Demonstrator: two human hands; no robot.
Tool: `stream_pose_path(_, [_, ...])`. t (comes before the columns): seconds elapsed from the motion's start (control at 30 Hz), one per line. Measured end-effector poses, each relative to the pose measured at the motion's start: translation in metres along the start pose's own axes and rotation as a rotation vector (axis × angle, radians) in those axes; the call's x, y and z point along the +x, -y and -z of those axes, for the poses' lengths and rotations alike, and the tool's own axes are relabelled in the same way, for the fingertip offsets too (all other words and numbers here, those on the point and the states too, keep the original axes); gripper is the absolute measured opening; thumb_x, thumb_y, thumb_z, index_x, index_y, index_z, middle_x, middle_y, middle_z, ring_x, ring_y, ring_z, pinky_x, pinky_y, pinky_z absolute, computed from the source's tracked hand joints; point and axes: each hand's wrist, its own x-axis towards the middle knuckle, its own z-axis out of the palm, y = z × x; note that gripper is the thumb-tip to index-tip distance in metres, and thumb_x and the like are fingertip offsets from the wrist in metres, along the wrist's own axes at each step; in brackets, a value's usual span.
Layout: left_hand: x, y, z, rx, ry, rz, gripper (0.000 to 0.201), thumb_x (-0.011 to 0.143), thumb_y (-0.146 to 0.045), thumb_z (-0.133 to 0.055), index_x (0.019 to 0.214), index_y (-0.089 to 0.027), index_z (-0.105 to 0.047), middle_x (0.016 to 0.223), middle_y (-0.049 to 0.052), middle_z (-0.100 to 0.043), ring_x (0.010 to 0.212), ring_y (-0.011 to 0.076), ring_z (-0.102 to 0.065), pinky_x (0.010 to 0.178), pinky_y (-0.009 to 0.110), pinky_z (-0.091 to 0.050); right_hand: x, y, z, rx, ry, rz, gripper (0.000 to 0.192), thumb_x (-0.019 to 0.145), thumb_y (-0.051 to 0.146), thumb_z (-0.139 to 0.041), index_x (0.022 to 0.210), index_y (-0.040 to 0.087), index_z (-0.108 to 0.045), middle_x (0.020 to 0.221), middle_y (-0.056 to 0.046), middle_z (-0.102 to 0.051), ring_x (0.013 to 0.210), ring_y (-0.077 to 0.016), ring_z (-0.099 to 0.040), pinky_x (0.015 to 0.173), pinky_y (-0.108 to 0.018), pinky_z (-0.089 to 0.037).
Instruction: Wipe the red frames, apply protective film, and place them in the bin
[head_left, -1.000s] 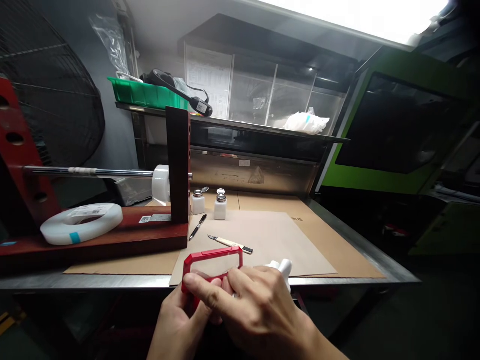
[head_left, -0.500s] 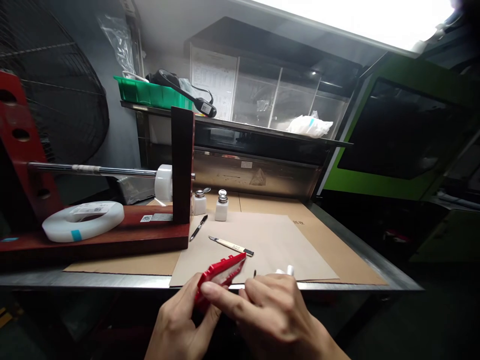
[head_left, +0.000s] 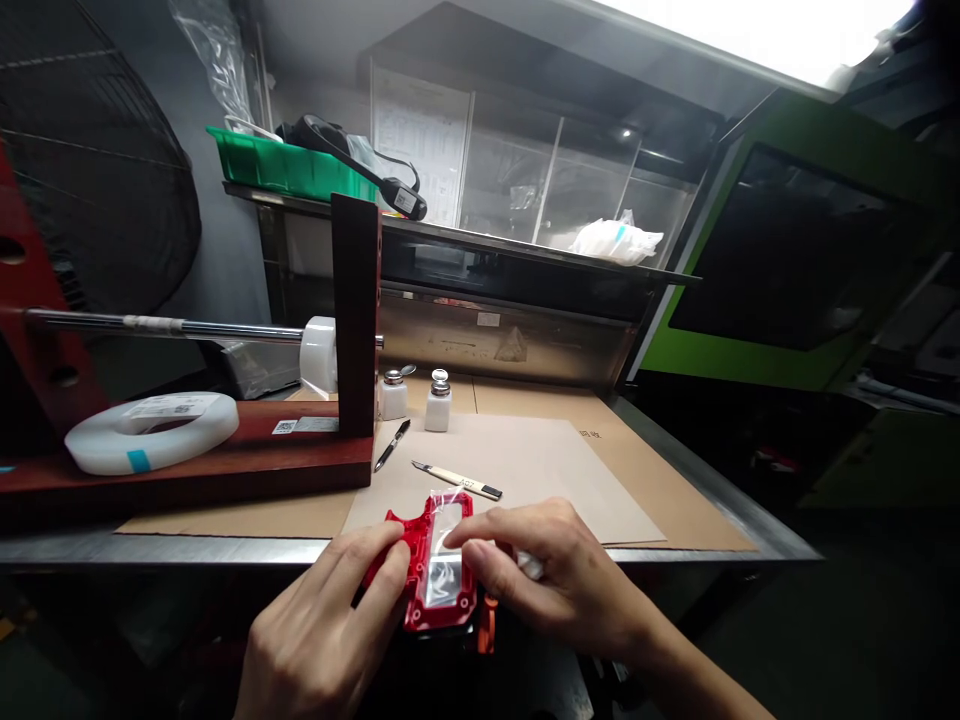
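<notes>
Hands: left hand (head_left: 330, 625) and right hand (head_left: 555, 575) curled around red frame (head_left: 435, 570), at near edge of steel bench (head_left: 750, 525).
Surface: brown paper sheet (head_left: 540, 465) on bench, craft knife (head_left: 457, 481) lying beyond frame.
Room: dim, green machine (head_left: 810, 250) right of bench.

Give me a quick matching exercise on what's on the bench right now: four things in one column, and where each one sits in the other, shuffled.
Things:
1. red frame
2. white tape roll
3. green tray
4. craft knife

Places:
A. up on the metal shelf at the back
B. flat on the brown paper sheet, beyond the hands
C. held between the left hand and right hand
D. lying on the red wooden base at the left

Pairs: 1-C, 2-D, 3-A, 4-B
</notes>
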Motion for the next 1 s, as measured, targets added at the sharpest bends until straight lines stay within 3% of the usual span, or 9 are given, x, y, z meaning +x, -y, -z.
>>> stream_pose_path(0.17, [0.003,-0.002,0.005,0.038,0.017,-0.044,0.031,0.084,-0.005,-0.05,0.108,-0.018,-0.063,0.109,0.014,-0.066,0.107,0.0256,-0.058,0.093,0.034,-0.042,-0.002,0.005,0.001,-0.025,0.11,-0.02,0.024,0.088,0.023,-0.046,0.079,0.015,-0.067,0.056,0.003,-0.053,0.049,-0.0065,-0.041,0.049,-0.019,-0.034])
stream_pose_path(0.4, [0.0,0.012,0.002,0.159,-0.001,-0.294,0.023,0.085,-0.003,-0.05,0.104,-0.006,-0.061,0.11,0.019,-0.06,0.105,0.0288,-0.056,0.089,0.038,-0.043,-0.007,0.005,0.0,0.128,0.233,-0.094,0.028,0.09,0.025,-0.046,0.078,0.012,-0.067,0.057,0.003,-0.051,0.051,-0.0054,-0.038,0.05,-0.018,-0.033])
stream_pose_path(0.7, [0.005,0.009,0.002,0.185,0.074,-0.311,0.021,0.083,0.001,-0.053,0.103,-0.002,-0.059,0.111,0.02,-0.056,0.106,0.0297,-0.053,0.089,0.039,-0.042,-0.01,0.002,-0.006,0.206,0.141,-0.081,0.018,0.084,0.018,-0.053,0.088,0.01,-0.069,0.055,0.004,-0.046,0.048,-0.0036,-0.036,0.048,-0.016,-0.031])
stream_pose_path(1.0, [0.001,0.017,-0.001,0.158,0.105,-0.362,0.025,0.081,0.002,-0.054,0.105,-0.002,-0.057,0.11,0.019,-0.055,0.105,0.0295,-0.052,0.088,0.038,-0.042,-0.017,0.003,-0.008,0.219,0.21,-0.082,0.026,0.086,0.022,-0.05,0.099,0.011,-0.07,0.067,-0.001,-0.06,0.054,-0.0061,-0.044,0.054,-0.017,-0.037])
